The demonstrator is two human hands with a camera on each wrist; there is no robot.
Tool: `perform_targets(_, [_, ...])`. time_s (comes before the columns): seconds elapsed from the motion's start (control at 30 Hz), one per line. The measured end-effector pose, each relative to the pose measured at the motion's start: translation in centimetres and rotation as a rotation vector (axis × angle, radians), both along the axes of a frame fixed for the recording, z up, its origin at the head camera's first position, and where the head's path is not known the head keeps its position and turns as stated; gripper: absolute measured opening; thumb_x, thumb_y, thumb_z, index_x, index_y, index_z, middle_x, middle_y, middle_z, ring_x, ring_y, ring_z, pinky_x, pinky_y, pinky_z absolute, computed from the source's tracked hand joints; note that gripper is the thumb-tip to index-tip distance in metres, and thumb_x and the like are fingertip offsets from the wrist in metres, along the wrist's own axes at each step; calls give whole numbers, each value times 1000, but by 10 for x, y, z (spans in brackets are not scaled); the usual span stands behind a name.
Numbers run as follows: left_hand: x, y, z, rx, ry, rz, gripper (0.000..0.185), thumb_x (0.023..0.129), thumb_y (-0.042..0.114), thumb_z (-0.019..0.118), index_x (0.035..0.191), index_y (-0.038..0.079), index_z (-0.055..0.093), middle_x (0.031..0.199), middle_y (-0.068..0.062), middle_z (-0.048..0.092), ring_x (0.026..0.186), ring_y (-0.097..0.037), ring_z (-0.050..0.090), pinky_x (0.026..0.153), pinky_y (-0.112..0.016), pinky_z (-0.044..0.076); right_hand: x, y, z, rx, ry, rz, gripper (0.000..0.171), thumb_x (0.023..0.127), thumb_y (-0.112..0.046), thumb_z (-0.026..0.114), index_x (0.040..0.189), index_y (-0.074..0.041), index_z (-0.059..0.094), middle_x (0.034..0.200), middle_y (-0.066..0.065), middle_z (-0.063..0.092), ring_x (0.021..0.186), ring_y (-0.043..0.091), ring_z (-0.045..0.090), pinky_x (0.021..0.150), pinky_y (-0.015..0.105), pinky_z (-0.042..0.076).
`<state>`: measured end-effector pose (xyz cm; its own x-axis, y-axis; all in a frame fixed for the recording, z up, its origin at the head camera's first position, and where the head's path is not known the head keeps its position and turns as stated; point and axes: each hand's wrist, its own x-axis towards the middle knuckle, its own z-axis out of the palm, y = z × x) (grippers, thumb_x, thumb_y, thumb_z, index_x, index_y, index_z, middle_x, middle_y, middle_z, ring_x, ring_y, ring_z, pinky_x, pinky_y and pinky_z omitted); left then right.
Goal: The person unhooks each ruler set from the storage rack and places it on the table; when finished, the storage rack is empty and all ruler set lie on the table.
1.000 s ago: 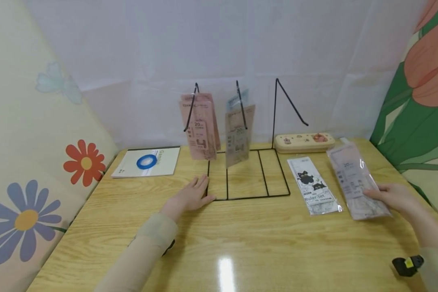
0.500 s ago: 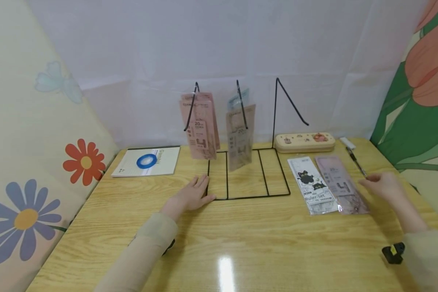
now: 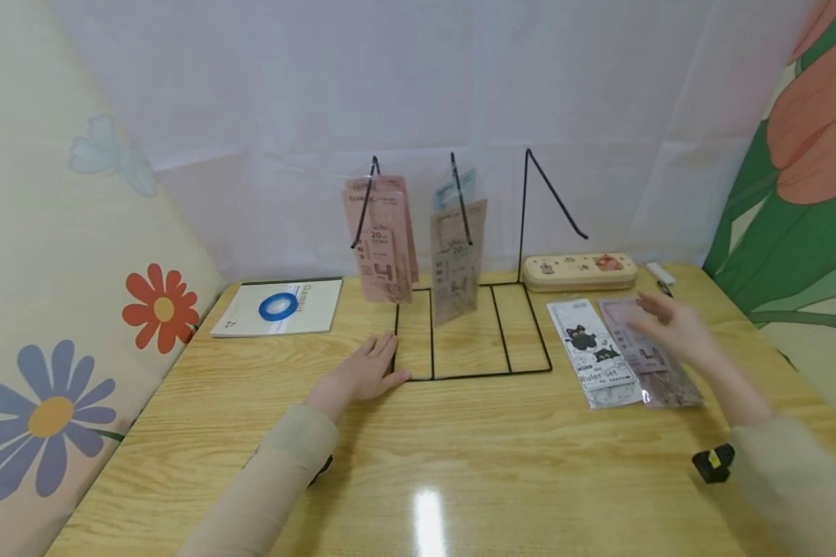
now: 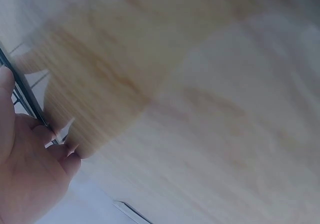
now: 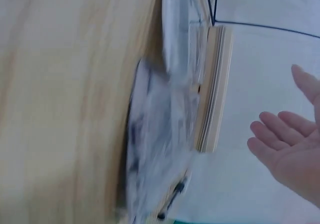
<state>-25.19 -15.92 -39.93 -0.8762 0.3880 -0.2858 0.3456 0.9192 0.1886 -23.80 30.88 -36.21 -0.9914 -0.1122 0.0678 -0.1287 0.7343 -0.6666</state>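
Observation:
My left hand (image 3: 364,374) lies flat on the wooden table (image 3: 460,456), fingers straight, touching the front left corner of the black wire rack (image 3: 474,333); the left wrist view shows the fingers (image 4: 55,139) against the wire. My right hand (image 3: 669,325), blurred, hovers open and empty over a pink packet (image 3: 651,360) lying flat beside a cat-printed ruler set packet (image 3: 594,352). In the right wrist view the open fingers (image 5: 280,144) hold nothing. Pink packets (image 3: 382,240) hang on the rack's left hook and more packets (image 3: 455,259) on the middle hook; the right hook (image 3: 553,193) is bare.
A cream pencil case (image 3: 580,271) lies behind the packets at the back right, with a pen (image 3: 663,288) and a small white object (image 3: 660,271) beside it. A white booklet with a blue ring (image 3: 279,307) sits back left. Patterned fabric panels close both sides.
My right hand laid the pink packet down flat next to the ruler set, let go, and moved left above it. The left hand has stayed put.

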Motion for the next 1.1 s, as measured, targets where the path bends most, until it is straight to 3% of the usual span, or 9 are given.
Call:
perform_targets(0.13, [1,0,2,-3,-5,3,75,99,47,37,151,0,9,158,-18,4,144,-43,6,118,-53,15,-12,-25,2,-85,-5,71,75,94,-37,57,145,5,24,146,31,32,134,47,31,111,58,26])
perform_targets(0.3, [1,1,2,-1,-5,7,75,99,48,37,151,1,9,158,-18,4,144,-42,6,118,-53,15,-26,-58,4,-117,-28,154,75,93,-40,58,148,-2,24,150,23,31,136,42,31,113,54,26])
perform_targets(0.7, [2,1,2,8,-14,17,76,99,48,37,151,2,7,159,-17,2,144,-42,4,118,-52,13,-55,-135,1,-324,-86,294,66,94,-23,59,147,-3,27,148,21,36,137,37,35,113,50,30])
perform_targets(0.97, [1,1,1,15,-13,19,77,99,49,38,151,1,8,158,-18,2,144,-42,4,118,-52,12,-66,-171,2,-426,-127,290,67,92,-26,61,149,-11,28,150,13,35,139,30,33,114,47,30])
perform_targets(1.1, [-1,0,-1,9,-18,24,78,98,50,37,151,3,6,159,-16,1,145,-40,2,118,-52,12,-69,-183,-3,-463,-139,268,70,90,-26,64,148,-9,29,150,13,36,137,30,36,114,45,31])
